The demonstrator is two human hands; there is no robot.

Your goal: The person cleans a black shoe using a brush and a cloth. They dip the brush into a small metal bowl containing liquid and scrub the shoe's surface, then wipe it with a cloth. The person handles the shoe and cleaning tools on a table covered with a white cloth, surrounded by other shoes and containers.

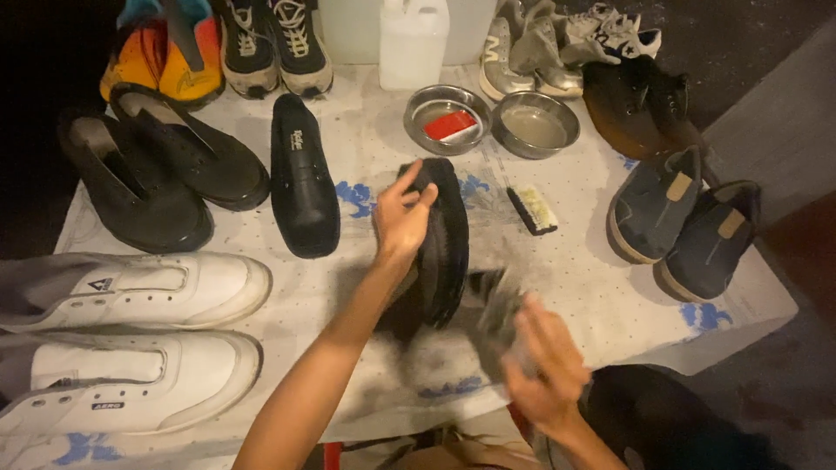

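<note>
My left hand (401, 218) grips a black shoe (444, 248), tipped on its side so its ribbed sole faces right, at the middle of the white cloth (566, 278). My right hand (544, 361), blurred by motion, holds a brush (498, 309) with grey bristles just right of the shoe's sole. The shoe's matching partner (302, 174) lies flat to the left, apart from my hands.
Two white sneakers (131, 335) lie at the left, black lace-up shoes (157, 165) behind them. Two metal bowls (492, 122), one with a red block, a small brush (532, 210), a white jug (413, 39), blue slip-ons (684, 222) and more shoes ring the cloth.
</note>
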